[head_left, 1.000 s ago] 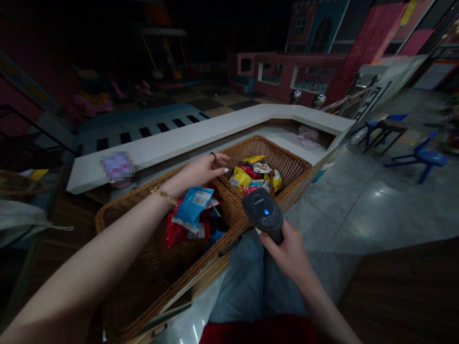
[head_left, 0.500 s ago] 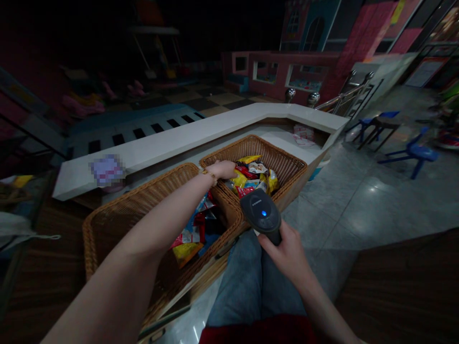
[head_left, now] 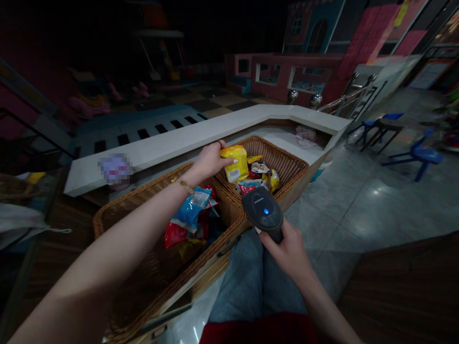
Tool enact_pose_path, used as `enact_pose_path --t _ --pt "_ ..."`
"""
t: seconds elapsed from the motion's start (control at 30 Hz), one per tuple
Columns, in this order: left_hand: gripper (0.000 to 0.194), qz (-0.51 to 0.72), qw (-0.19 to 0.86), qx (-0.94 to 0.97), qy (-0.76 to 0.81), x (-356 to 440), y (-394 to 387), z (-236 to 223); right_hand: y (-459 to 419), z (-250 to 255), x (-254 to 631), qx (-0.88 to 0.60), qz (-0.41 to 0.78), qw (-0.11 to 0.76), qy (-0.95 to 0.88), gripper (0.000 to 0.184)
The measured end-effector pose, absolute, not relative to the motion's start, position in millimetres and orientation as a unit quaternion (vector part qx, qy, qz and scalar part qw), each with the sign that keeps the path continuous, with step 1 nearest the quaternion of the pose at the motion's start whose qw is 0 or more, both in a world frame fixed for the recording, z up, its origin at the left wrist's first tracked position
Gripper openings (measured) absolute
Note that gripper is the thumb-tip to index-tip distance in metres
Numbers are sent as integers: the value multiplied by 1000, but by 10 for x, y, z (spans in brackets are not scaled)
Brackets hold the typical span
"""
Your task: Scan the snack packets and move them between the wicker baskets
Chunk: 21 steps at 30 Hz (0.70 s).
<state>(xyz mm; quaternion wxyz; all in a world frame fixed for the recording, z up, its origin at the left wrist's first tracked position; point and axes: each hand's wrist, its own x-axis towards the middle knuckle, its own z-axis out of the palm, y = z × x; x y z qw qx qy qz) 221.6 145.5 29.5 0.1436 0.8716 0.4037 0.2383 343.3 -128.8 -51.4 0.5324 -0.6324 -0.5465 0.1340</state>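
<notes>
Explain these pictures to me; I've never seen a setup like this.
No machine here: these are a person's two bare hands. All the pictures come from one camera worn on the head, looking forward and down. The left hand holds a yellow packet, its barcode showing, at the right basket. The right hand grips a scanner with a lit blue light. More packets lie in that basket and in the left basket beside it. A white ledge runs behind both.

Scanner [head_left: 262,210] lettering illegible, yellow packet [head_left: 240,155] barcode unreadable
</notes>
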Motion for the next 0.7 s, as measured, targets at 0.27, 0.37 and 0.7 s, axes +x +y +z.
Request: enact_pose_path --t 0.27,0.37,0.7 --pt "41 341 274 790 430 1643 1187 121 -1291 -466 3342 -620 145 525 -565 6" --pt "40 352 356 754 425 1573 1131 49 -1277 -456 3303 -618 150 522 -569 6" --pt "38 371 431 724 391 1531 1163 -73 -1212 -435 3248 -618 148 514 -576 7"
